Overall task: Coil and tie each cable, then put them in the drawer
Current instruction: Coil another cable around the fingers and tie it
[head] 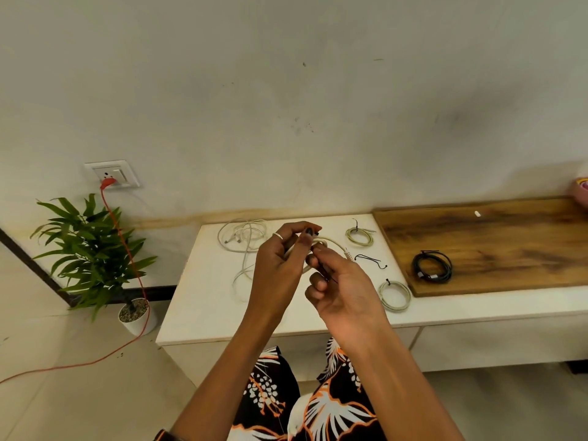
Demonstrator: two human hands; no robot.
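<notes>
Above the white tabletop [203,297], my left hand [283,265] grips a coiled white cable [331,241]. My right hand [343,291] pinches a thin black tie at that coil; most of the coil is hidden behind my fingers. Two tied white coils lie to the right, one at the back [359,236] and one nearer the front [395,295]. A loose tangle of white cables [243,243] lies at the back left. One spare black tie [370,261] rests between the coils. A tied black cable coil [432,267] sits on the wooden board [509,237].
A potted plant [95,256] stands on the floor at the left. An orange cord [127,256] runs from the wall socket [111,175] down across the floor. The unit's front panel [496,342] shows below the tabletop. A pink object [580,189] sits at the far right.
</notes>
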